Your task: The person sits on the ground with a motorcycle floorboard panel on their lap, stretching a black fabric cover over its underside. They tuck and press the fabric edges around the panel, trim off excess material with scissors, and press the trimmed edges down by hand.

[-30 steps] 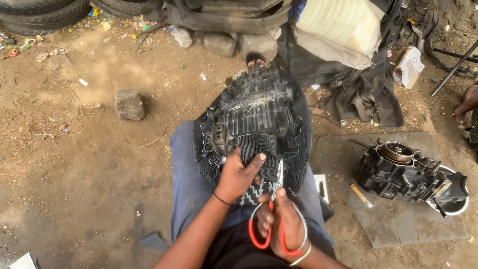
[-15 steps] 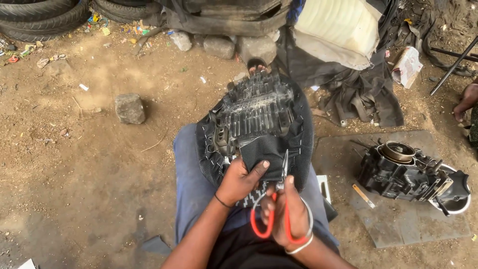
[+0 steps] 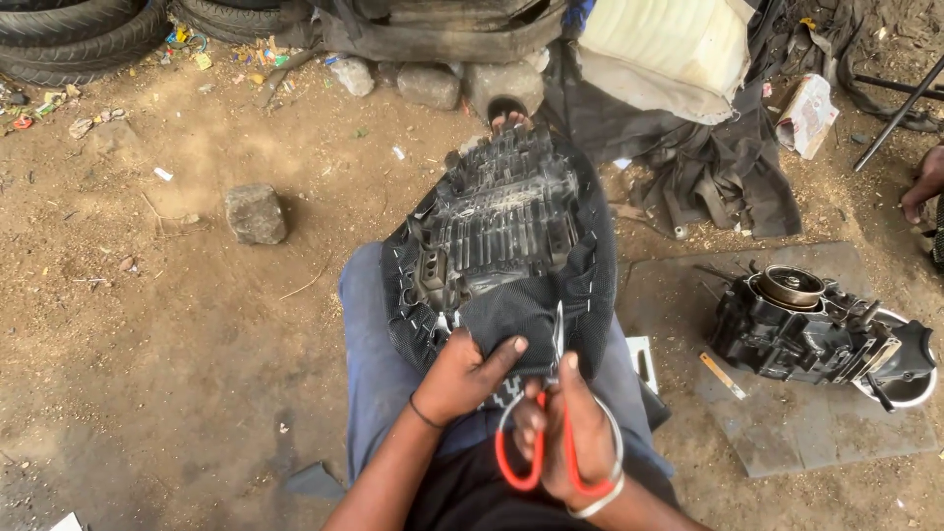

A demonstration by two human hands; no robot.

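Left hand (image 3: 462, 374) clamped on the limp black cover flap (image 3: 506, 315); right hand (image 3: 570, 442) grips red-handled scissors (image 3: 546, 433) — soft, floppy stuff, pinch its near edge.

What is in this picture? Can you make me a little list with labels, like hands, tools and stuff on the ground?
Left hand: left hand pinches a flap of black cover fabric
Right hand: right hand grips red-handled scissors, blades pointing up at the flap
On the lap: upturned seat base with ribbed black plastic underside
Legs: blue trousers
Ground left: a grey stone on dirt
Ground right: an engine block on a flat mat
Top: tyres
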